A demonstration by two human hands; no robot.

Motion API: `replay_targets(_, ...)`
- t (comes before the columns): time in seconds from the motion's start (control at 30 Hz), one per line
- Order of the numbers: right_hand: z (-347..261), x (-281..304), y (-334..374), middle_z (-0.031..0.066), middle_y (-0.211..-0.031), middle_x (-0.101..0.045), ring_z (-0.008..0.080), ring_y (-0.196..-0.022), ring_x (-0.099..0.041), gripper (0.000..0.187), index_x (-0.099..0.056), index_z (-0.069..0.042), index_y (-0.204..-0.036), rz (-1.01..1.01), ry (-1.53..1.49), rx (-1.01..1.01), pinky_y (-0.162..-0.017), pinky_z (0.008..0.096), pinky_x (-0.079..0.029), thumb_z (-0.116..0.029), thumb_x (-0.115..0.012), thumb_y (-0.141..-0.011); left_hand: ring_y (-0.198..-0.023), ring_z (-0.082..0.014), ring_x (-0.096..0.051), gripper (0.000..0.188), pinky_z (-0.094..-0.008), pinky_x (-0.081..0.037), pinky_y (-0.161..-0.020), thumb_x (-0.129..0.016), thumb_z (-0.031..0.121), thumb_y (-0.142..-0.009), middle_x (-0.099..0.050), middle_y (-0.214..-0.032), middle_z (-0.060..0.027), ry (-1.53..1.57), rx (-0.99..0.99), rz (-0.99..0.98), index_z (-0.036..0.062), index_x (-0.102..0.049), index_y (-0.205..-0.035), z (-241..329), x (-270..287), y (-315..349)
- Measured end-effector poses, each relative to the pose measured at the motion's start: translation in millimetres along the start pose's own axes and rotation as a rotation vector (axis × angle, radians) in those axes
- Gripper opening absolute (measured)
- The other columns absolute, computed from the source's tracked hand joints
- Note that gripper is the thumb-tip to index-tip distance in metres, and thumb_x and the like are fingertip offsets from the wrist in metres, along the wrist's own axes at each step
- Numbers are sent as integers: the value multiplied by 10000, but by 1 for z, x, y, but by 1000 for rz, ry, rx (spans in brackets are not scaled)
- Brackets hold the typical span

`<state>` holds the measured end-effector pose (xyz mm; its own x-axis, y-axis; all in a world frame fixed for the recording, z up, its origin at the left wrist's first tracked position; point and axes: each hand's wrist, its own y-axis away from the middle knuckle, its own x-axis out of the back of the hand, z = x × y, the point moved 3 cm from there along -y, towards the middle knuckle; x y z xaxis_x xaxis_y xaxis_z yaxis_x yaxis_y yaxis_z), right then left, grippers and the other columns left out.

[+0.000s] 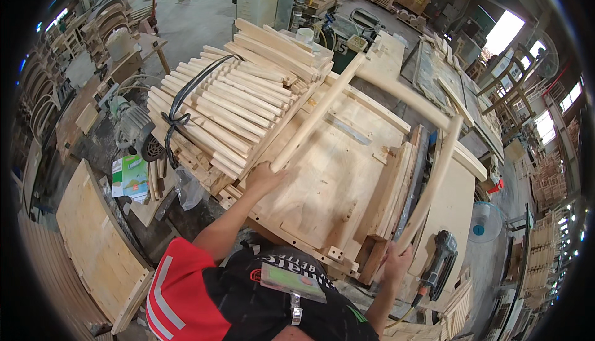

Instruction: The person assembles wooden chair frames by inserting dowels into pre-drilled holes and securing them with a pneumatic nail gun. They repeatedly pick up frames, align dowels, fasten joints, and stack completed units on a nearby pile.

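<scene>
A pale wooden U-shaped frame [406, 95], two legs joined by a crosspiece at the far end, is held over the workbench. My left hand [263, 178] is closed round the near end of its left leg. Round the near end of the right leg, my right hand [396, 260] is closed as well. Beneath the frame lies a wooden jig board [322, 177] with raised side rails and small blocks. Beside my right hand, a dark power tool [440, 257] rests on a board.
Left of the jig lies a stack of wooden spindles [217, 108] under a black strap [192, 87]. A motor [133, 124] stands further left, near a curved plywood panel [99, 242]. Flat boards [276, 49] are piled behind. A clear round tub [483, 223] sits at the right.
</scene>
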<state>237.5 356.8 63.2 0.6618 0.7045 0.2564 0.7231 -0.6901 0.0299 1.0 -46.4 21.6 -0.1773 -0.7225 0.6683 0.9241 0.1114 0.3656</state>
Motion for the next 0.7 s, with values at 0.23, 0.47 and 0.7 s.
replay_targets(0.23,23,-37,-4,-11,-716,-537,95,-547,-541,122,-591,-55,-1097,-171,-85,-247,-451,281,-441,-131,-661,-1032,-1203,-467,-666,635,-539,-507,-1070,-673,382,-968,-700,-1263,-298,-205,-82,180,0,-534,-1456,-58,4,18)
replay_targets(0.47,45,-61,-16,-9,-742,-549,103,-559,-544,77,-583,-88,-1046,-233,-78,-381,-467,284,-449,-140,-640,-1037,-1115,-443,-696,514,-532,-564,-968,-657,194,-964,-680,-1248,-280,-324,-154,260,-17,-542,-1418,-66,2,25)
replay_targets(0.7,54,-78,-17,26,-807,-587,110,-573,-562,233,-543,-40,-1229,-246,-68,-440,-472,272,-470,-136,-626,-1034,-1069,-361,-691,314,-479,-557,-945,-695,163,-934,-700,-1115,-156,-364,-471,383,14,-678,-1209,-54,3,50)
